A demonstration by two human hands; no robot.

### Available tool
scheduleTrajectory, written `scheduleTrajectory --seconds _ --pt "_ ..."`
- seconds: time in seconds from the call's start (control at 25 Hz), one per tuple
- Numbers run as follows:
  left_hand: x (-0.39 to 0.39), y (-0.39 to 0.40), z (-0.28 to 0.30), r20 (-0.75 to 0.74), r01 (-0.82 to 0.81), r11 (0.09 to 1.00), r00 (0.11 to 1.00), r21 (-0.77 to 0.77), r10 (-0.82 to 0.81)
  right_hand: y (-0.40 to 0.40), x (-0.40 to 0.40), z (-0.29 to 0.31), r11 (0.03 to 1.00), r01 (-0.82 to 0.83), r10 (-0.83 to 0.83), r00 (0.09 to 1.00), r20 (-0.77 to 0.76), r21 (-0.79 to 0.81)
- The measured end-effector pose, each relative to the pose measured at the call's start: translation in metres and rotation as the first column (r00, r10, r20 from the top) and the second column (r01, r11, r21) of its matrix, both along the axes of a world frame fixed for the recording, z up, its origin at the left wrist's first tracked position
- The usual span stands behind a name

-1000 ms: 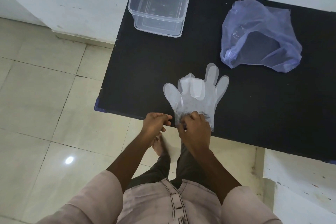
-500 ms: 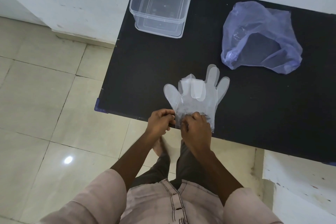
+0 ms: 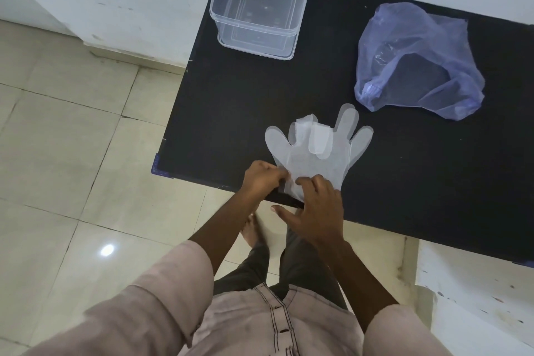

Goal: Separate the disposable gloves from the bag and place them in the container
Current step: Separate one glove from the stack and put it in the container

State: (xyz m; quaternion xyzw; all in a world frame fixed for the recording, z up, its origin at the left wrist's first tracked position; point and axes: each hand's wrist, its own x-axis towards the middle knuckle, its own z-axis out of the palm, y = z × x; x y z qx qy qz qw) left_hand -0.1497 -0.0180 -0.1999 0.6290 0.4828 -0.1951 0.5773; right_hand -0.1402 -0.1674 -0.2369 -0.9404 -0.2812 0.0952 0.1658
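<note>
Since the earlier frame both hands have closed in on the cuff end of the gloves (image 3: 315, 153), and my right thumb has swung out over the counter edge. Left hand (image 3: 261, 180) is pinching the cuff corner at the lower left of the stack, fingers curled tight on the plastic. Right hand (image 3: 316, 208) lies flat w/ fingertips pressing the cuff down, thumb splayed off the edge, not clenched. Gloves are a thin clear stack lying flat on the black counter (image 3: 404, 196) near its front edge, centre of frame, fingers pointing away from me; a couple of fingers on the top layers are folded over. Container (image 3: 257, 6), clear plastic, no lid, sits at the upper centre by the wall, well apart from the gloves, nothing in it that I can see. Bag (image 3: 419, 61), bluish and crumpled, mouth gaping, is at the upper right, near the glove tips but not touching. Tiled floor (image 3: 72, 139) fills the left.
</note>
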Motion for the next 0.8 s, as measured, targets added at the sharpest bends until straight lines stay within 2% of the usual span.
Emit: scheduleTrajectory --seconds 0.08,0.2,0.36,0.44,0.52,0.64,0.72,0.8 --pt "0.004 0.003 0.007 -0.015 -0.106 0.988 0.994 -0.110 0.105 -0.001 0.002 0.002 1.000 0.015 -0.014 0.998 0.055 -0.016" --pt "0.004 0.003 0.016 -0.036 -0.177 0.958 0.984 -0.224 0.173 0.001 0.006 0.005 0.996 0.081 -0.084 0.991 0.103 0.035" --pt "0.004 0.000 0.014 -0.043 -0.184 0.957 0.983 -0.225 0.179 0.005 0.015 0.005 0.973 0.147 -0.161 0.985 0.067 0.176" --pt "0.002 -0.001 0.010 0.010 -0.161 0.974 0.986 -0.161 0.165 0.006 0.020 0.006 0.957 0.185 -0.186 0.982 -0.016 0.224" --pt "-0.002 -0.005 0.003 0.090 -0.108 0.992 0.989 -0.066 0.113 0.006 0.026 0.008 0.926 0.259 -0.215 0.960 -0.179 0.275" --pt "-0.011 -0.010 -0.012 0.184 0.042 0.989 0.981 0.141 -0.068 0.003 0.030 0.005 0.908 0.300 -0.190 0.916 -0.353 0.292" --pt "-0.019 -0.014 -0.019 0.181 0.207 0.913 0.942 0.350 -0.283 0.002 0.030 0.006 0.897 0.329 -0.215 0.908 -0.360 0.294" --pt "-0.024 -0.017 -0.023 0.106 0.334 0.785 0.888 0.522 -0.448 0.003 0.032 0.009 0.866 0.376 -0.250 0.896 -0.367 0.328"
